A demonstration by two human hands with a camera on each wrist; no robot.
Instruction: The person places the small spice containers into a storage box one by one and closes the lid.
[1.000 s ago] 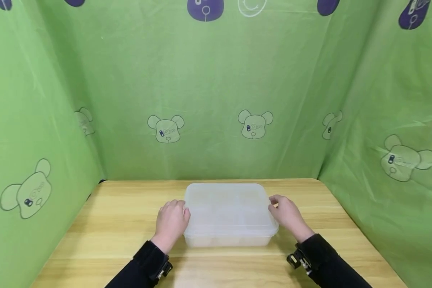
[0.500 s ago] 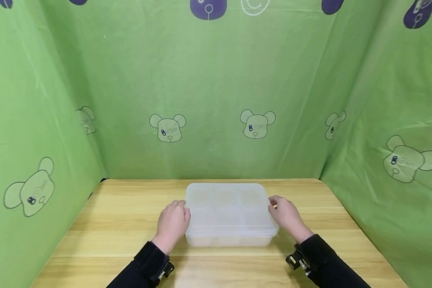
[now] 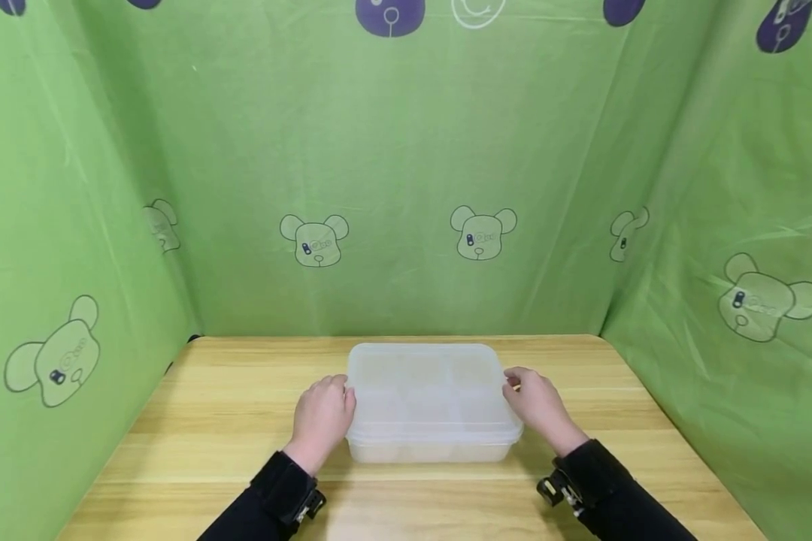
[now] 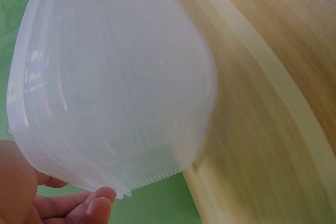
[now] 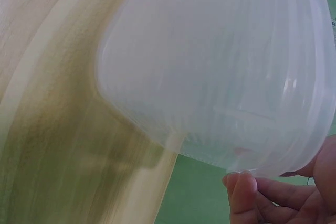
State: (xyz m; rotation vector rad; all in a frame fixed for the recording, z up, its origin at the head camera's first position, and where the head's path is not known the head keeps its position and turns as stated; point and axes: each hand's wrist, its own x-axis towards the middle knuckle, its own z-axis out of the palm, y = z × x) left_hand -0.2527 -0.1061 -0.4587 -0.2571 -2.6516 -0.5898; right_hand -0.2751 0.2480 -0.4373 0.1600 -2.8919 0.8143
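Note:
A translucent white plastic storage box (image 3: 429,453) stands on the wooden table, its frosted lid (image 3: 426,383) lying on top. At the box's left side my left hand (image 3: 322,415) grips the lid's edge, fingers curled under the rim and thumb over the top. On the opposite side my right hand (image 3: 540,402) holds the right edge of the lid in the same manner. Up close in the left wrist view, curled fingertips (image 4: 101,203) touch the rim; the right wrist view shows fingertips (image 5: 242,190) against it too. Faint compartment shapes show through the lid; the contents cannot be made out.
Bare wood of the table (image 3: 230,421) stretches left and right of the box. A green cloth (image 3: 399,150) printed with bear heads surrounds the table at the back and both sides.
Both hands stay at the lid's edges and the box stays in place. Only a slight shift of the head view is visible.

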